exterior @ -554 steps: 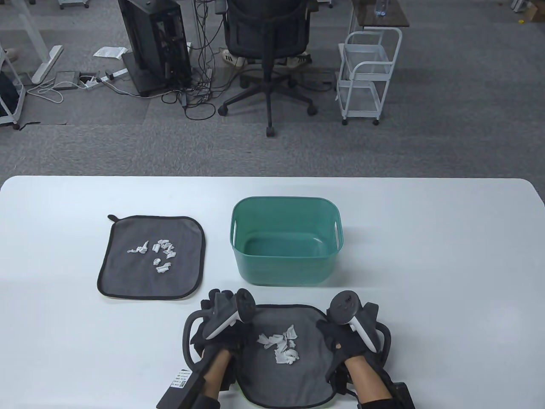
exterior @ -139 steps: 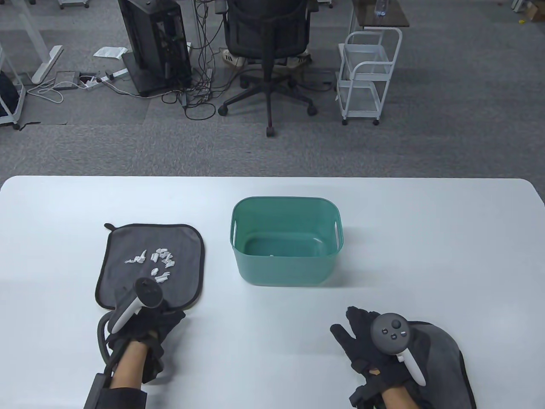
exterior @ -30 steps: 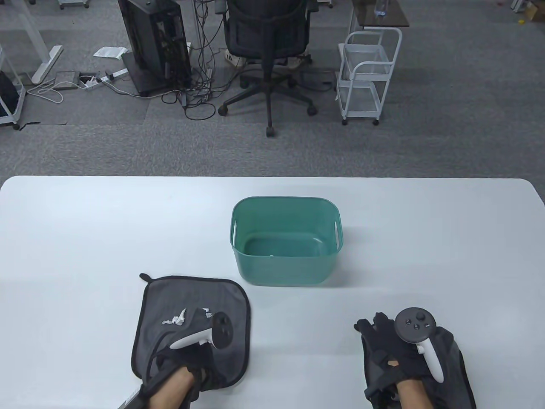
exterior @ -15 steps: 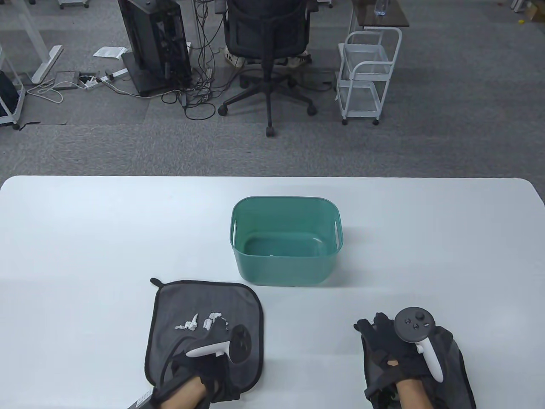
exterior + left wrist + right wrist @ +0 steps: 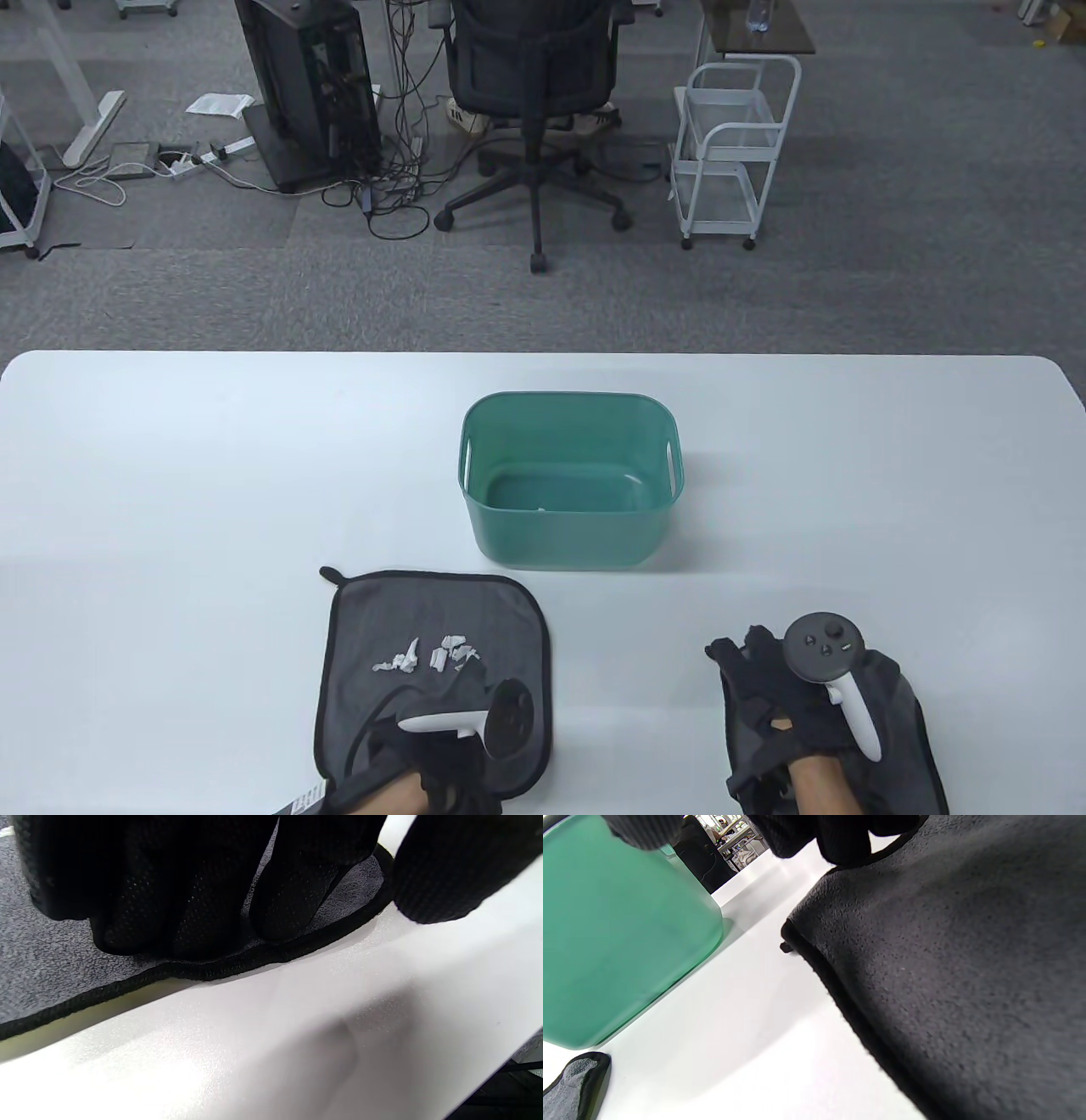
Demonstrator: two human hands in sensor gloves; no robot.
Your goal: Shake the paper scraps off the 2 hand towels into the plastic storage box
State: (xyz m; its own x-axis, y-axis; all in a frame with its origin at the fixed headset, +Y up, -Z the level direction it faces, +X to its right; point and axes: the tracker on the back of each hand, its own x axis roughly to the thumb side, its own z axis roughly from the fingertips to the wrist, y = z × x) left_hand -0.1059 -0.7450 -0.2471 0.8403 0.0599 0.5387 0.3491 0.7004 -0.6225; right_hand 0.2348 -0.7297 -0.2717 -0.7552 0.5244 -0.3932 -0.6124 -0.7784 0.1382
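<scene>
A grey hand towel (image 5: 424,611) with black trim lies flat at the near edge, left of centre, with several white paper scraps (image 5: 427,656) on it. My left hand (image 5: 433,755) rests on its near part. In the left wrist view the fingers (image 5: 169,899) press down on the towel (image 5: 46,955) just inside its hem, while the thumb hangs apart over the table. The second grey towel (image 5: 899,705) lies crumpled at the near right under my flat right hand (image 5: 764,688). The green plastic storage box (image 5: 568,480) stands mid-table, beyond both hands, with one small scrap (image 5: 540,509) showing on its floor.
The white table (image 5: 170,475) stretches wide to both sides of the box. In the right wrist view the box wall (image 5: 619,942) stands left of the crumpled towel (image 5: 967,963). An office chair (image 5: 533,93) and a white cart (image 5: 734,144) stand on the floor beyond.
My left hand has slid the scrap-laden towel rightwards and nearer to me, so it now lies just left of the box's front. The right hand and its towel have stayed put.
</scene>
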